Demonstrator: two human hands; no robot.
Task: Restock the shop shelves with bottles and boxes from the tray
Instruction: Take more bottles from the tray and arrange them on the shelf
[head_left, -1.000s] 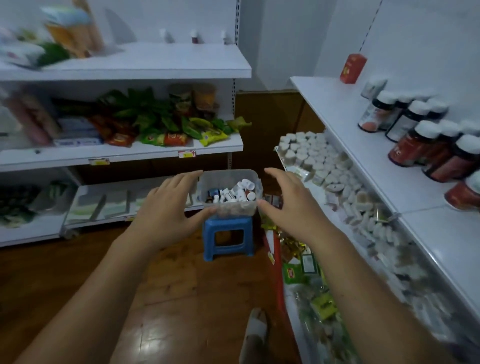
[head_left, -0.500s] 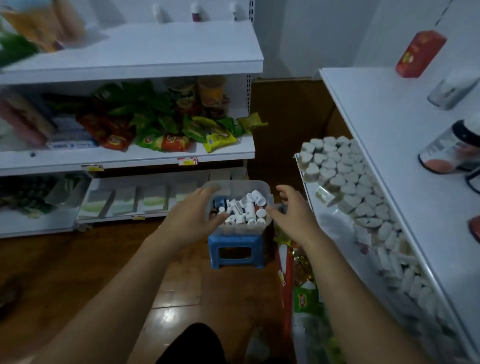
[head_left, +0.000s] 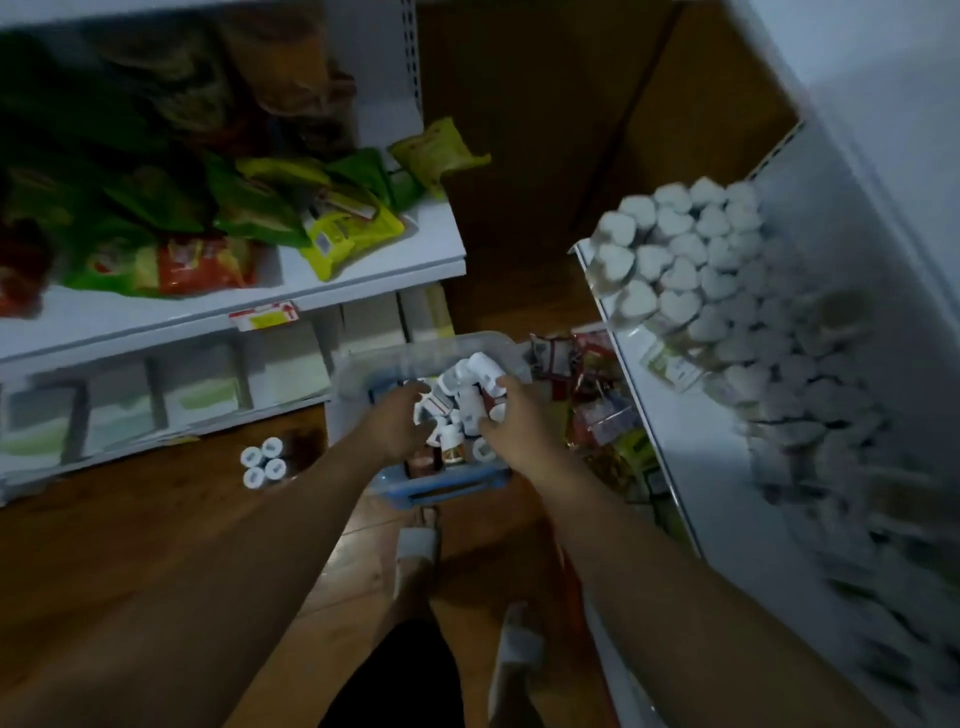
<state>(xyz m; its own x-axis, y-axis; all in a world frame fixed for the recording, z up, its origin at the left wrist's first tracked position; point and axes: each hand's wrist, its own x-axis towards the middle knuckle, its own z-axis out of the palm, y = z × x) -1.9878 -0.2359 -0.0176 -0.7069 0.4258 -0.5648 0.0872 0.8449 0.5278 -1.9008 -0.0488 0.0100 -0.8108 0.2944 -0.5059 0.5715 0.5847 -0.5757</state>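
Clear plastic tray (head_left: 358, 382), seen at centre between the left shelves (head_left: 363, 273) and the right shelf (head_left: 727, 519), is heaped with white-capped bottles (head_left: 470, 374) lying at mixed angles. Four upright bottles (head_left: 263, 462) are clustered on the floor, left of the tray.

The room is dim, with a glossy wooden floor (head_left: 156, 519). White shelves (head_left: 363, 275) stand left, another white shelf (head_left: 727, 519) right, and a brown wooden wall (head_left: 545, 130) far between them.
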